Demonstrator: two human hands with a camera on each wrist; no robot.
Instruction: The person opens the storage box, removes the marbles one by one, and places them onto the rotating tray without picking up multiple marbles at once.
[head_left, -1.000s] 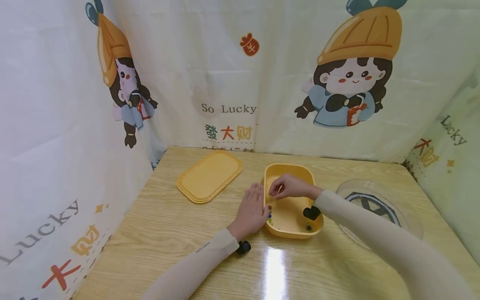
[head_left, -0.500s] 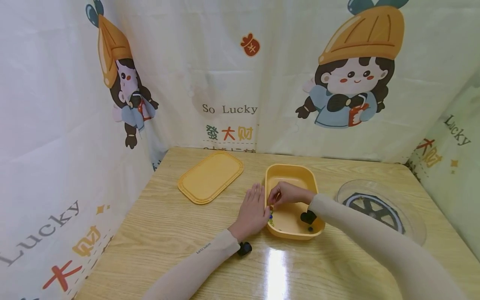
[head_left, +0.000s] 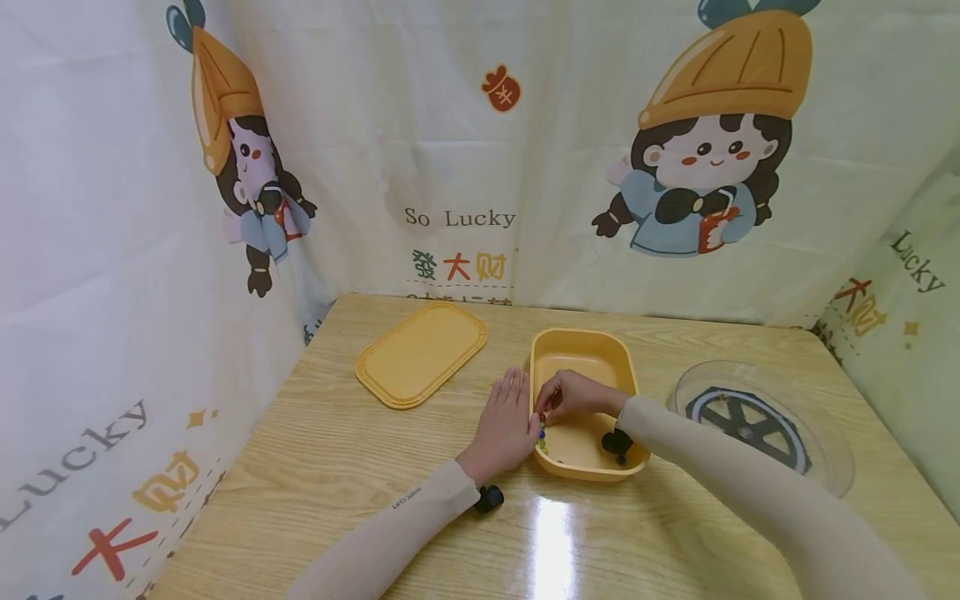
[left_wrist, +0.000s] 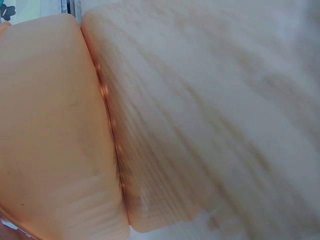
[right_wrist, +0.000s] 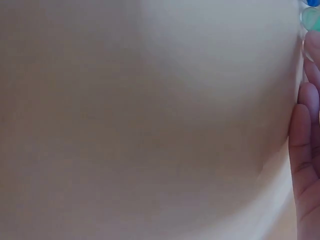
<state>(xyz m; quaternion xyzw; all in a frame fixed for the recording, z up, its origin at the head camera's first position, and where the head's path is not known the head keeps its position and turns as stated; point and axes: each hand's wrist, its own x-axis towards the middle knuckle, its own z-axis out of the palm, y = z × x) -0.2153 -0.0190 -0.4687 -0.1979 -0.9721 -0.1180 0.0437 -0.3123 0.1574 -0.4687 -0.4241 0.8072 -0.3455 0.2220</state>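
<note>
The yellow plastic bin (head_left: 585,471) stands right of centre in the head view. My left hand (head_left: 504,423) rests flat along its outer left wall, fingers straight; the left wrist view shows the bin's wall (left_wrist: 55,115) close up. My right hand (head_left: 573,393) reaches inside, its curled fingertips against the inner left wall, pinching what seems to be a glass marble, mostly hidden by the fingers. Several small coloured marbles (head_left: 542,435) line that wall nearer the front. Beside the fingers (right_wrist: 301,135) in the right wrist view are a green marble (right_wrist: 311,19) and a blue one.
A yellow lid (head_left: 422,356) lies flat on the wooden table (head_left: 360,467), back left. At right is a round clear dish (head_left: 832,467) with a black-and-white spoked pattern. One dark marble (head_left: 621,459) sits at the bin's front right. Printed curtains (head_left: 450,150) surround the table.
My right hand has moved down and slightly toward the front along the bin's inner left wall, reaching the row of marbles. The left hand has stayed against the outer wall.
</note>
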